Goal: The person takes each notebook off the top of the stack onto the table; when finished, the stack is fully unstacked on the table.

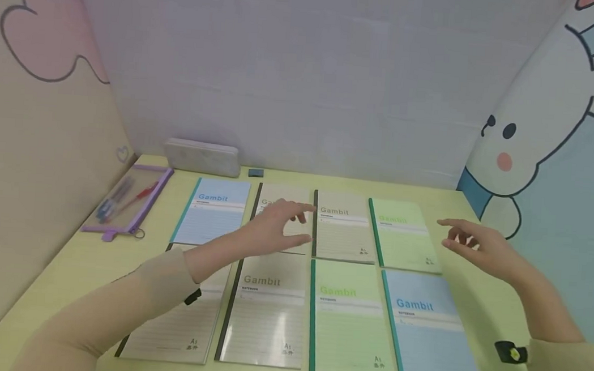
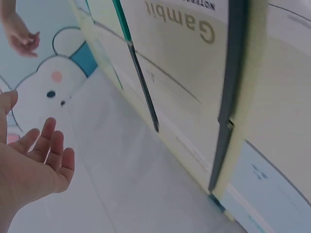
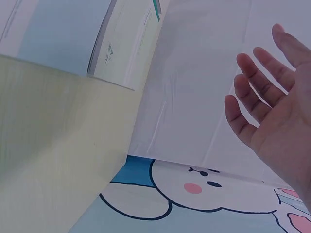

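Observation:
My left hand (image 1: pixel 280 225) hovers over a beige notebook (image 1: pixel 293 244) in the back row, partly covering it, with fingers loosely bent and nothing in them. To its right in that row lie another beige notebook (image 1: pixel 345 236) and a green notebook (image 1: pixel 406 243); a blue notebook (image 1: pixel 214 209) is at the left end. My right hand (image 1: pixel 482 248) is held in the air right of the green one, its relaxed fingers holding nothing. The front row has two beige notebooks (image 1: pixel 263 319), a green notebook (image 1: pixel 351 331) and a blue notebook (image 1: pixel 435 341). My left forearm hides part of the leftmost one.
A clear zip pouch (image 1: pixel 145 207) with purple edging and pens lies at the table's left. Along the back stand a pale pencil case (image 1: pixel 201 158) and a small dark block (image 1: pixel 256 173). Cloth-covered walls (image 1: pixel 293 83) enclose the table on three sides.

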`<action>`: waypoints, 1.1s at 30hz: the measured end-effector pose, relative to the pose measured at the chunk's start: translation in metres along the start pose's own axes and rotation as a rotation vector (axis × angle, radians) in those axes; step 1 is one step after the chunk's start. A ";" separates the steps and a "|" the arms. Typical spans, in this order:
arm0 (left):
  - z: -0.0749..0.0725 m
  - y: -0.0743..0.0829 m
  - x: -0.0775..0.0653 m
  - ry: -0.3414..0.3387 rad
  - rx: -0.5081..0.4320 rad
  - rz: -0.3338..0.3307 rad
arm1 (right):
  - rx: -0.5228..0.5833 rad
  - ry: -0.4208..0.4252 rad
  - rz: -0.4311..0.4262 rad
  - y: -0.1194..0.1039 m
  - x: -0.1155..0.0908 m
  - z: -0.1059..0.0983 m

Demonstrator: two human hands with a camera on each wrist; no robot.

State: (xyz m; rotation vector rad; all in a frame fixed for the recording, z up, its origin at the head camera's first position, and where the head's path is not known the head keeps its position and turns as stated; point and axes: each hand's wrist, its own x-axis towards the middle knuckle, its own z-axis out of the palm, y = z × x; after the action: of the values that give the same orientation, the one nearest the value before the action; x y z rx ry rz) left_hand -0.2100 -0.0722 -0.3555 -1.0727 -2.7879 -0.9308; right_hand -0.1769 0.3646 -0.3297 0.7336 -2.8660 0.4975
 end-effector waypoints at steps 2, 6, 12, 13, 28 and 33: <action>-0.015 -0.013 -0.012 0.070 0.008 -0.025 | -0.019 0.054 0.012 -0.003 0.003 0.000; -0.038 -0.045 -0.034 0.223 0.067 -0.063 | -0.036 0.142 0.057 -0.005 0.007 0.002; -0.054 -0.090 -0.066 0.415 0.296 -0.102 | -0.030 0.298 0.100 -0.008 0.009 0.019; -0.054 -0.095 -0.071 0.428 0.329 -0.122 | -0.046 0.328 0.087 -0.008 0.009 0.023; -0.050 -0.136 -0.100 0.182 0.551 -0.415 | -0.293 0.132 0.216 -0.016 0.018 0.075; -0.045 -0.146 -0.104 0.110 0.556 -0.434 | -0.254 -0.033 0.228 -0.020 0.020 0.086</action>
State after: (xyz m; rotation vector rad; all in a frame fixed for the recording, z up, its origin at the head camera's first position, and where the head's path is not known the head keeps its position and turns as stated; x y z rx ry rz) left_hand -0.2290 -0.2454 -0.4181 -0.3407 -2.9494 -0.1675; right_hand -0.1891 0.3093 -0.4003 0.3804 -2.9820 0.1407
